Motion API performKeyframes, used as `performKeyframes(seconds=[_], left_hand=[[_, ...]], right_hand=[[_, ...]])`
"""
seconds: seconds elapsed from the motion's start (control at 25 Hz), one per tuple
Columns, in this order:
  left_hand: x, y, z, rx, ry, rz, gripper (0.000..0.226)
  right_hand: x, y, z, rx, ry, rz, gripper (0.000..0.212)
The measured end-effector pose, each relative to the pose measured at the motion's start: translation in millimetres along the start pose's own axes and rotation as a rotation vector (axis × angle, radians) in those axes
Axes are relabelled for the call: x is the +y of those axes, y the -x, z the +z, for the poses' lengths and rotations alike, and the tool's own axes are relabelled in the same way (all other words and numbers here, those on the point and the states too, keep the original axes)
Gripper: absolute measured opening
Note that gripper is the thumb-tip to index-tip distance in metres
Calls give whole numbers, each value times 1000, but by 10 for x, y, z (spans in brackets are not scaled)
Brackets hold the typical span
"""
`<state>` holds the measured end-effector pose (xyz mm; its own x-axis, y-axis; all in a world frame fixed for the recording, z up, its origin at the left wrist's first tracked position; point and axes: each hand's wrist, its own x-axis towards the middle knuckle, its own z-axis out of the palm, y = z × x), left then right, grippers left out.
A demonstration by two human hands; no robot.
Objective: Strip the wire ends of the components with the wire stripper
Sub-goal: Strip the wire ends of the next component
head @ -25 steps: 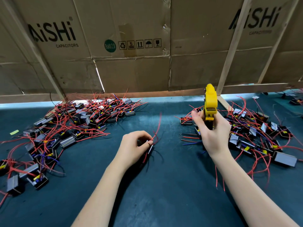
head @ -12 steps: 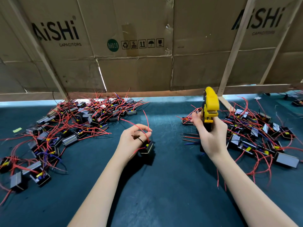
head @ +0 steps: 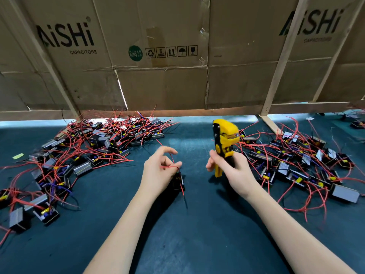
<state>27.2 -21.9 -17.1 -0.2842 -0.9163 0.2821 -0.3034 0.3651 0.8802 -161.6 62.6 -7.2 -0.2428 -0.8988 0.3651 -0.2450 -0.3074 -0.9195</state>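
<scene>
A dark teal mat covers the desk (head: 197,224), backed by brown cardboard cartons (head: 158,56). The left hand (head: 158,173) pinches a thin red wire (head: 171,162) of a small black boxed component (head: 178,181) resting on the desk beneath it. The right hand (head: 231,173) grips the yellow-and-black wire stripper (head: 224,143) upright, just beside, its jaws apart from the wire. Judgement: the wire end should be held straight, presented squarely into the jaws, and the component steadied before squeezing. Heaps of similar components lie left (head: 83,153) and right (head: 300,161).

wire stripper (head: 224,143) tilted toward left hand (head: 161,171), nearer
</scene>
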Motion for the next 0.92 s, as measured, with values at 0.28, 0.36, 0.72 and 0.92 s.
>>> performKeyframes(seconds=[0.28, 0.36, 0.72, 0.92], left_hand=[[91, 49, 55, -209, 161, -7, 31], [81, 78, 61, -184, 45, 104, 24], [0, 85, 102, -189, -355, 328, 25], [23, 67, 84, -154, -272, 336, 17]], right_hand=[[-13, 9, 27, 25, 157, 68, 49], [-31, 2, 24, 34, 236, 93, 70], [-34, -51, -138, -30, 92, 317, 53], [-22, -30, -195, -189, -73, 304, 55]])
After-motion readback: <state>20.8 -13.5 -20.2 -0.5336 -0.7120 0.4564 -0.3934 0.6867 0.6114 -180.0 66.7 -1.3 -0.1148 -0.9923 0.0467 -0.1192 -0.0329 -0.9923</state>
